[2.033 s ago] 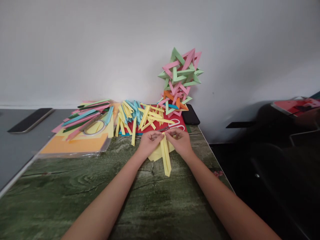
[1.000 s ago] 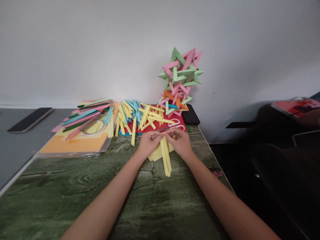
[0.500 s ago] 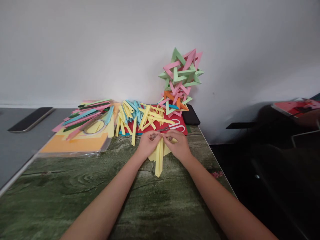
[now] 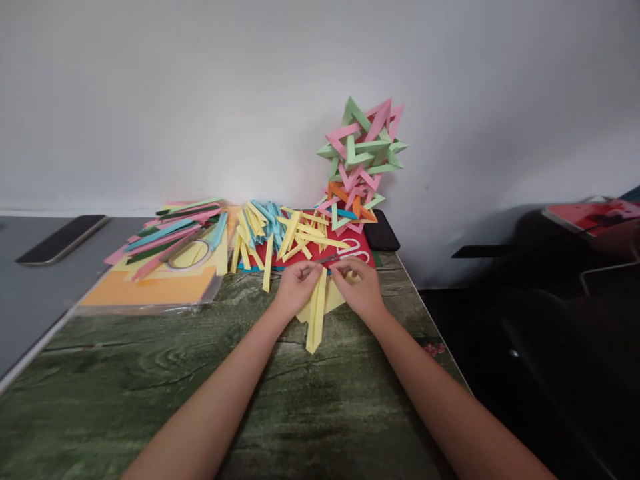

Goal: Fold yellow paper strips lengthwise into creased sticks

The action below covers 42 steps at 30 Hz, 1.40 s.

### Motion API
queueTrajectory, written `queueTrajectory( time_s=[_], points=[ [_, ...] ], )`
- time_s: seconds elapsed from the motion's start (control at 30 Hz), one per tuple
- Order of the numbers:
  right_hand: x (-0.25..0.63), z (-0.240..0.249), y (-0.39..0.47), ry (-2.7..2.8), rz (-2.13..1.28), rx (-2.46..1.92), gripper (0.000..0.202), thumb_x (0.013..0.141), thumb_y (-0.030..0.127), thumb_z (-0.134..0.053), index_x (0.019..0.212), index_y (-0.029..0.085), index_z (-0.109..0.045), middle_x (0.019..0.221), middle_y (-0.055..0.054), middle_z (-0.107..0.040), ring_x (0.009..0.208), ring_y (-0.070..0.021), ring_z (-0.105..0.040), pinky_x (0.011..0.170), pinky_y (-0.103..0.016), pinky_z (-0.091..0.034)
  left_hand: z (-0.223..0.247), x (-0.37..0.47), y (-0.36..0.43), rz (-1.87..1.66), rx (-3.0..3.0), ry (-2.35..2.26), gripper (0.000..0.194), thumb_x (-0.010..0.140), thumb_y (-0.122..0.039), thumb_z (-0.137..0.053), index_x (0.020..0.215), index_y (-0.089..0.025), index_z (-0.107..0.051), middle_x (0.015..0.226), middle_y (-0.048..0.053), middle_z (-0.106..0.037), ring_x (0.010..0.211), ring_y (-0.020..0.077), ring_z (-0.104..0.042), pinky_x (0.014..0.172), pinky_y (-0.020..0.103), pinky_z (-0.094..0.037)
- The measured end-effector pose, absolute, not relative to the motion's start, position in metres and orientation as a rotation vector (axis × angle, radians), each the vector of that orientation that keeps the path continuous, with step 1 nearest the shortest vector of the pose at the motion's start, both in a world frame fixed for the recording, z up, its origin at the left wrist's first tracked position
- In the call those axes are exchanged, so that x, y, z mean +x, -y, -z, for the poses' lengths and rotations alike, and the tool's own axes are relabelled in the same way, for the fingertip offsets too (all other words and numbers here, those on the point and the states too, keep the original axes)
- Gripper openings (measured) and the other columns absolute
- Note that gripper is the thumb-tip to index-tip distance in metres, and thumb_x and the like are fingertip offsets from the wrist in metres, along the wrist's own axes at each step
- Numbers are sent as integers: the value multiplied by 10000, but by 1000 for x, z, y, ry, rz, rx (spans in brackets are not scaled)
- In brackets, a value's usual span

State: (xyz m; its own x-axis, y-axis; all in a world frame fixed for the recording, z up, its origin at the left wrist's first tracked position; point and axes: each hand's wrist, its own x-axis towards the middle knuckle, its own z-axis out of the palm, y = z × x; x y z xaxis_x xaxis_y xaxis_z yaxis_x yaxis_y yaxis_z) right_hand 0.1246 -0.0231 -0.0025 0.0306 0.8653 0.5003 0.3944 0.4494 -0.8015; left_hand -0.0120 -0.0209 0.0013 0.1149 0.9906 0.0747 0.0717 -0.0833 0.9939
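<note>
Your left hand (image 4: pixel 299 289) nearly closed, thumb and fingers pinching far end of folded yellow strip (image 4: pixel 315 320); right hand (image 4: pixel 362 289) curled just beside it, hold unclear. Strip points toward you, overlapping yellow sheet (image 4: pixel 335 298). Align long edges, pinch lightly, press crease firmly, avoid twisting tip.

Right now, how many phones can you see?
2. One smartphone lies on the grey surface at far left. Another smartphone lies toward the right, partly behind the lower folded-paper star. More could be hidden.
</note>
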Motion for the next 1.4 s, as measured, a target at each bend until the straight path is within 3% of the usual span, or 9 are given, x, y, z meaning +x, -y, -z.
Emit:
queueTrajectory(
  time_s=[0.23, 0.63, 0.8, 0.9, 1.23, 1.4],
  points=[
    [128, 11, 16, 1412, -932, -1213, 179, 664, 333, -579, 634, 160, -612, 583, -12, -593, 512, -114, -503, 480, -223, -376, 1, -12, 21, -1154, 1423, -1125, 223, 722, -351, -554, 785, -153, -633, 704, 26, -648, 622, 127, -568, 579, 221, -420],
    [126, 9, 16, 1419, -914, -1216, 114, 639, 273, -579, 618, 162, -583, 576, 6, -558, 506, -98, -474, 496, -219, -373, 1, -12, 21, -1153, 1375, -1113, 262, 706, -370, -571, 800, -146, -671, 692, 39, -665, 629, 146, -580, 593, 243, -438],
    [126, 8, 17, 1477, -823, -1167, 56, 644, 218, -557, 630, 168, -576, 601, 7, -549, 554, -107, -490, 539, -224, -390, 1, -11, 21, -1137, 1357, -1127, 273, 717, -385, -551, 724, -136, -661, 620, 24, -640, 534, 112, -541, 505, 212, -401],
    [126, 7, 18, 1513, -778, -1120, 44, 648, 202, -545, 624, 173, -568, 612, 7, -544, 568, -109, -493, 558, -228, -398, 1, -10, 21, -1159, 1350, -1156, 252, 683, -378, -584, 695, -136, -653, 622, 30, -642, 554, 122, -557, 529, 222, -417],
    [127, 7, 18, 1501, -908, -1174, 154, 683, 301, -540, 615, 167, -572, 565, 6, -547, 520, -108, -481, 495, -222, -379, 0, -14, 21, -1183, 1421, -1150, 221, 697, -363, -576, 752, -157, -634, 692, 24, -642, 621, 127, -567, 588, 225, -428],
    [126, 5, 20, 1583, -944, -1104, 128, 673, 282, -560, 625, 167, -587, 625, -11, -593, 586, -127, -531, 569, -241, -420, -2, -14, 21, -1224, 1379, -1186, 223, 696, -374, -575, 747, -164, -630, 679, 9, -627, 578, 112, -544, 544, 216, -411]
  ],
)
